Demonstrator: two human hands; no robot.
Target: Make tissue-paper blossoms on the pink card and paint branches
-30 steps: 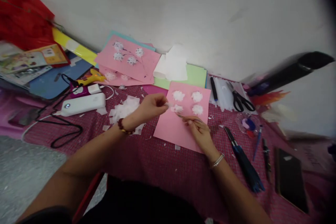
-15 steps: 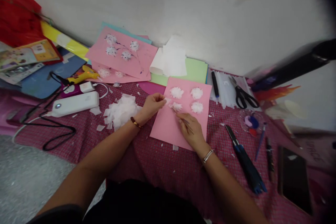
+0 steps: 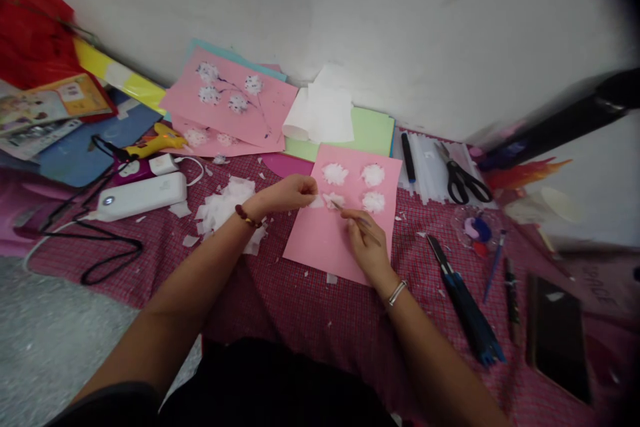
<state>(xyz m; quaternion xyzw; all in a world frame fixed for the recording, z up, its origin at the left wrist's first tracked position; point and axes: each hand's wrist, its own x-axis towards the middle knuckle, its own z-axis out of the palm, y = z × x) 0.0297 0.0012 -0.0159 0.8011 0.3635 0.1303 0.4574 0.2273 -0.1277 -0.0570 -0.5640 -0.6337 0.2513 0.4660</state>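
Note:
A pink sheet (image 3: pixel 325 240) lies on the red checked cloth (image 3: pixel 300 320) in front of me, with white tissue tufts (image 3: pixel 373 175) stuck near its top. My left hand (image 3: pixel 287 193) pinches a small white tissue piece at the sheet's left edge. My right hand (image 3: pixel 367 243) is closed round a thin stick whose tip touches the lower left tuft (image 3: pixel 334 200). A heap of white tissue scraps (image 3: pixel 225 207) lies just left of my left wrist.
Behind are more pink sheets with tufts (image 3: pixel 230 97), folded white paper (image 3: pixel 320 113) on a green sheet, a yellow glue gun (image 3: pixel 153 141) and a white power bank (image 3: pixel 140 195) with cables. To the right lie scissors (image 3: pixel 460 177), a black marker (image 3: pixel 409 157), pens (image 3: pixel 465 310) and a dark phone (image 3: pixel 557 337).
My left hand has moved down to the sheet's left edge with its tissue piece. My right hand has shifted slightly, keeping the stick's tip at the lower left tuft. The view has drifted a little.

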